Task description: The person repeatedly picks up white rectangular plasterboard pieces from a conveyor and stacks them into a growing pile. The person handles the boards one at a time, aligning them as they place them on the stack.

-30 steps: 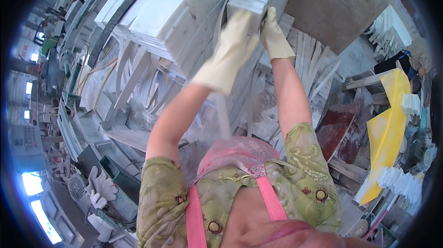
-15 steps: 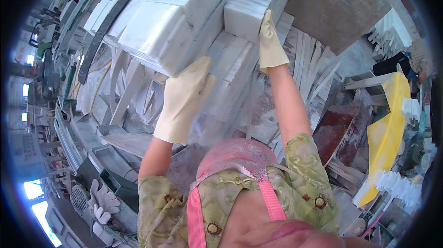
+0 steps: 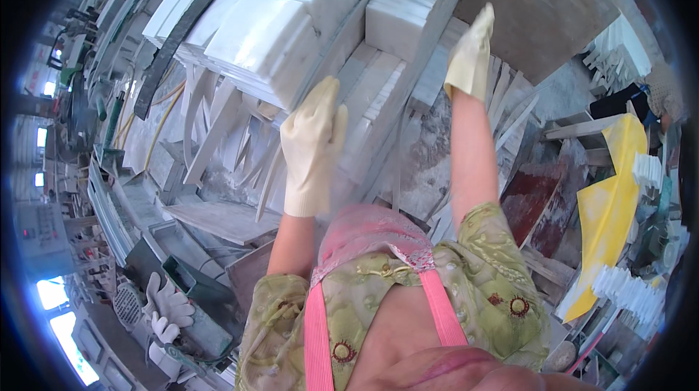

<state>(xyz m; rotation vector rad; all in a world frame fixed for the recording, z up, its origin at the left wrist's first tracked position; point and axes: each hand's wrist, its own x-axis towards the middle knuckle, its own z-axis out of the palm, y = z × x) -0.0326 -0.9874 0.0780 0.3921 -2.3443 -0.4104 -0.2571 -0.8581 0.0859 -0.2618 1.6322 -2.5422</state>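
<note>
Gloves cover both hands. The left hand (image 3: 313,145) is open, with fingers spread, just under a big white stone block (image 3: 255,27). Farther up, the right hand (image 3: 470,56) lies flat and open against a smaller white block (image 3: 411,9) beside it.

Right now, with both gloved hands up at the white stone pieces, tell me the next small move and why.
Probably bring the left hand back onto a block. It hangs open just below the curved white block, gripping nothing, while the right hand alone reaches up to the stacked white slabs. One hand on stone that looks heavy seems unsteady.
</note>
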